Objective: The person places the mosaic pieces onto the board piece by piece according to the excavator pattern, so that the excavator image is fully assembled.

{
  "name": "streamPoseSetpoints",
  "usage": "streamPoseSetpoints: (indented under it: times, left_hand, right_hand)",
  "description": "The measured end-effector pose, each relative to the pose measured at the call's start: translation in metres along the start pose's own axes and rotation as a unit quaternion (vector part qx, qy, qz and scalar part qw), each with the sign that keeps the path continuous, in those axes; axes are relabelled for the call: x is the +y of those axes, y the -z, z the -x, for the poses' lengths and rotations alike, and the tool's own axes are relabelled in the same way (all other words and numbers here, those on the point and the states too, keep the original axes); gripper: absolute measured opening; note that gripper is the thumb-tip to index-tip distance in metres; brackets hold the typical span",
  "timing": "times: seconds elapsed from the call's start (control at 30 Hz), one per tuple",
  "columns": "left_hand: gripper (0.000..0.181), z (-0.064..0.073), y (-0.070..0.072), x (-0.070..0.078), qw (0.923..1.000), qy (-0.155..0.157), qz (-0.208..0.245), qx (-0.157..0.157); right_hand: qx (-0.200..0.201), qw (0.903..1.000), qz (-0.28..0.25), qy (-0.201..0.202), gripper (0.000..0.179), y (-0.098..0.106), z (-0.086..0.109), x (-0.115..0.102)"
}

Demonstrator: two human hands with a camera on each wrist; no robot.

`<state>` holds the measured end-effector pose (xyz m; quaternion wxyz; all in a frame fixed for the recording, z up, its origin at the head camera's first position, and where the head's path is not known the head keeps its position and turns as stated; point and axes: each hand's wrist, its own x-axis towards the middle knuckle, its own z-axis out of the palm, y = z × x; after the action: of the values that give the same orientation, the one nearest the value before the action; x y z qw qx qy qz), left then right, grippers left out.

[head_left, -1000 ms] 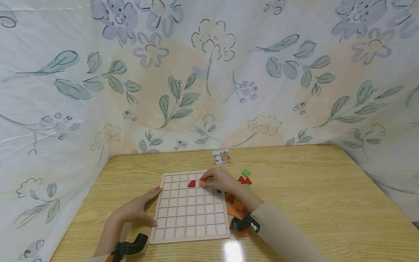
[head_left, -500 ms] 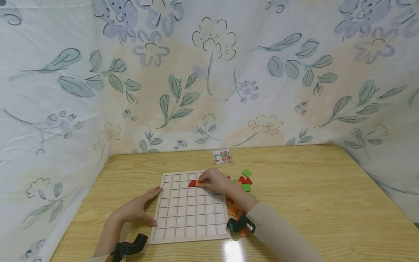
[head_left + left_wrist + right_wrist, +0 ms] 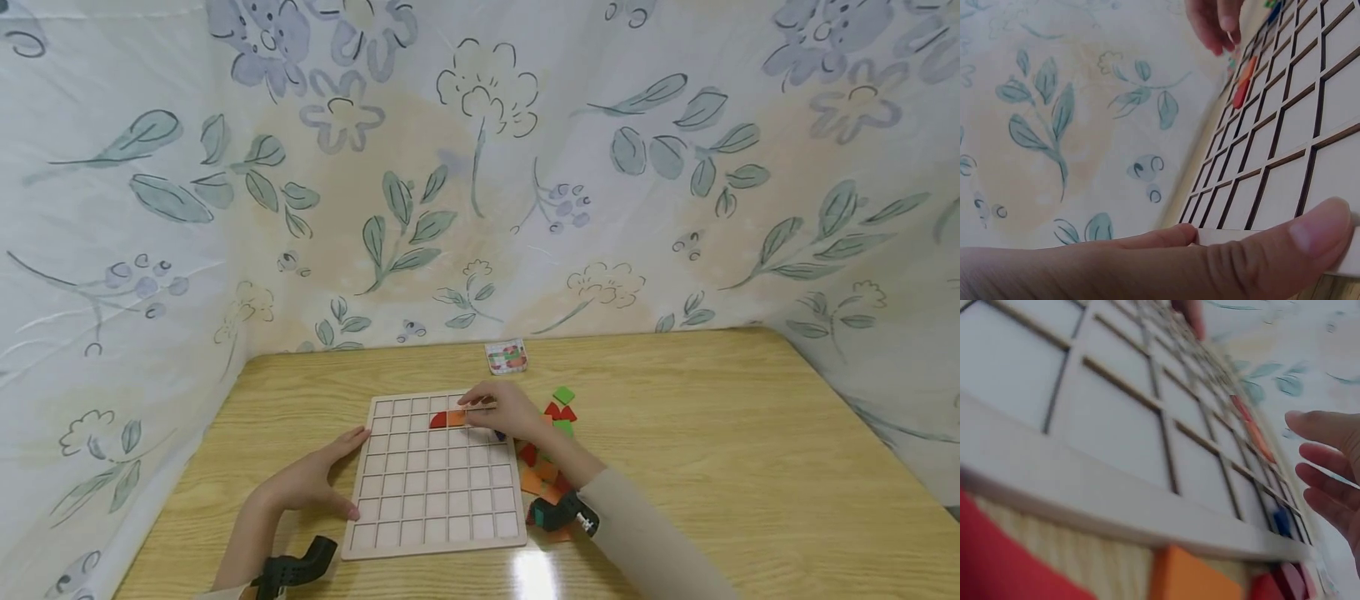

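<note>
A pale wooden grid board (image 3: pixel 405 533) lies flat before me. In its second row from the back, a red quarter-round tile (image 3: pixel 438 421) and an orange tile (image 3: pixel 457 418) sit side by side. Just right of the orange tile, my right hand (image 3: pixel 504 410) hovers with parted, loosely bent fingers; the right wrist view shows nothing between them. A small blue piece (image 3: pixel 1282 520) rests in a cell near the board's right edge, partly hidden by that hand in the head view. My left hand (image 3: pixel 315 479) is spread along the left edge, thumb and fingertips touching the rim.
Loose red, green and orange tiles (image 3: pixel 532 482) lie along the board's right side, partly under the right forearm. A small printed pattern card (image 3: pixel 507 357) is behind the board. Floral cloth (image 3: pixel 480 208) hangs at the table's back edge.
The orange tile has been set down beside the red quarter-round. My right hand has let go of it and shifted slightly right. The left hand has stayed in place.
</note>
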<state>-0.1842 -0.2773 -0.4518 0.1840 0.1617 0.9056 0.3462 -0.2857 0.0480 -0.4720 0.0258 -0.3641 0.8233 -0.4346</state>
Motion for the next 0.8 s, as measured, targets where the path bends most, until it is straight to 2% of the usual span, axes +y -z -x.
streamPoseSetpoints:
  times: [0.1, 0.2, 0.3, 0.33, 0.47, 0.57, 0.8]
  left_hand:
    - [0.113, -0.001, 0.000, -0.001, 1.0000, 0.005, -0.001, 0.000]
    - [0.113, -0.002, 0.000, -0.001, 1.0000, 0.005, -0.003, 0.000]
    - [0.113, -0.003, 0.000, -0.002, 1.0000, 0.004, -0.006, -0.001]
    - [0.113, -0.003, 0.000, -0.002, 1.0000, 0.003, -0.007, -0.001]
    - [0.112, -0.002, 0.000, -0.001, 1.0000, 0.003, -0.009, 0.000]
    - [0.112, -0.001, 0.001, 0.000, 0.9999, 0.005, -0.010, 0.000]
    - [0.112, -0.002, 0.001, 0.000, 0.9999, 0.010, -0.005, -0.004]
  right_hand:
    - [0.026, 0.9968, -0.065, -0.039, 0.032, 0.013, 0.009, 0.002]
    - [0.051, 0.9872, -0.127, -0.082, 0.037, 0.028, 0.020, 0.003]
    - [0.073, 0.9781, -0.160, -0.112, 0.036, 0.045, 0.034, -0.002]
    - [0.079, 0.9760, -0.163, -0.121, 0.035, 0.050, 0.038, -0.004]
    - [0.103, 0.9712, -0.163, -0.139, 0.037, 0.066, 0.054, 0.006]
    - [0.119, 0.9676, -0.159, -0.155, 0.042, 0.071, 0.064, 0.024]
    - [0.139, 0.9699, -0.122, -0.158, 0.039, 0.082, 0.081, 0.034]
